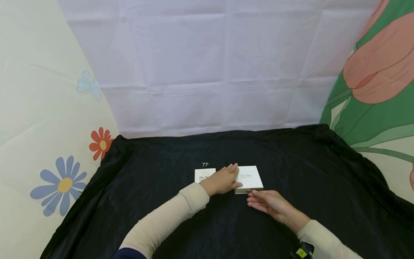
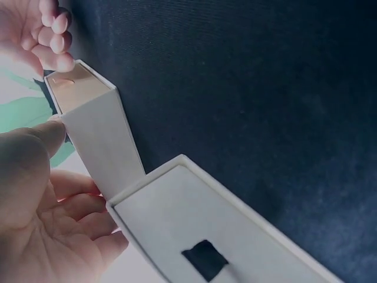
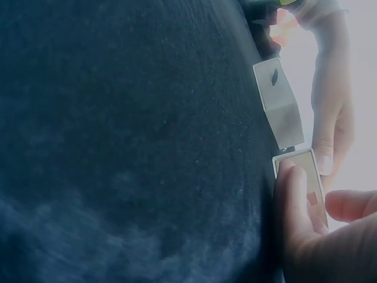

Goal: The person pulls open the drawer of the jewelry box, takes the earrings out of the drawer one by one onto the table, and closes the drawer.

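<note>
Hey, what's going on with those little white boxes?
A person's left hand rests on one white box, and their right hand is at its near end. The other white box lies to the left, partly hidden by the left hand, with two tiny white things beyond it. Both boxes lie on black cloth.

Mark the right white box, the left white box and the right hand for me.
Right white box point(image 1: 251, 176): head view, on its top face.
Left white box point(image 1: 203, 173): head view, on the uncovered part of its top.
Right hand point(image 1: 275, 206): head view, on the hand's middle.
</note>
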Action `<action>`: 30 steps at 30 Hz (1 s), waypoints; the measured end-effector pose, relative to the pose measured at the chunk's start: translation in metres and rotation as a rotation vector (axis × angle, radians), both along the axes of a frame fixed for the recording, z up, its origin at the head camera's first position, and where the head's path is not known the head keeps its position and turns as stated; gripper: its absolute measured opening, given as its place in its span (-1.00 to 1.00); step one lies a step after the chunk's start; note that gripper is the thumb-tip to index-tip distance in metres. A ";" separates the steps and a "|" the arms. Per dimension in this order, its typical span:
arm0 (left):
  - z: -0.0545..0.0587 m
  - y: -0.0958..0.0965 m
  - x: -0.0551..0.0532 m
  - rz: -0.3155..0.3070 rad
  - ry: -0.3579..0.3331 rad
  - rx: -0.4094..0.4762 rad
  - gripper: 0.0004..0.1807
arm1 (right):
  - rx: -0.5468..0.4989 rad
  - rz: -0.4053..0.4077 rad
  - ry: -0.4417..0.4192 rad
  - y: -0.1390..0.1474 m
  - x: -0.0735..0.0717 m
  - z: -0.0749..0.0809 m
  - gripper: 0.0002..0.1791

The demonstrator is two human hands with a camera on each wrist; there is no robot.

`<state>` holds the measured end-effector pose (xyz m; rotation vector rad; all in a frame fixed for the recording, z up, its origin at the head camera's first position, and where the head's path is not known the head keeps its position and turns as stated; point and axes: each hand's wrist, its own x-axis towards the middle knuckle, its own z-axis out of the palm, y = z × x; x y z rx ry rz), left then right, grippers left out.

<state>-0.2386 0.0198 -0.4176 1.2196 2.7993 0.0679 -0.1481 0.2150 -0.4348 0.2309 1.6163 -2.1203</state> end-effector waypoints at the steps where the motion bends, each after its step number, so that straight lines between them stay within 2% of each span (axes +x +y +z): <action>1: 0.001 0.000 0.000 -0.002 0.004 0.001 -0.29 | 0.003 -0.004 -0.001 -0.001 -0.001 0.000 -0.70; 9: 0.002 0.001 0.000 -0.012 0.012 -0.009 -0.29 | 0.018 -0.029 -0.015 -0.004 -0.007 0.000 -0.64; 19: 0.001 0.002 -0.002 -0.012 0.036 -0.006 -0.31 | 0.052 -0.106 -0.028 -0.010 -0.012 -0.002 -0.71; 24: 0.002 0.001 0.002 -0.013 0.033 -0.016 -0.31 | 0.095 -0.143 -0.041 -0.015 -0.011 -0.004 -0.72; 30: 0.003 0.000 0.005 -0.012 0.040 -0.031 -0.31 | 0.104 -0.136 -0.031 -0.016 -0.011 -0.006 -0.74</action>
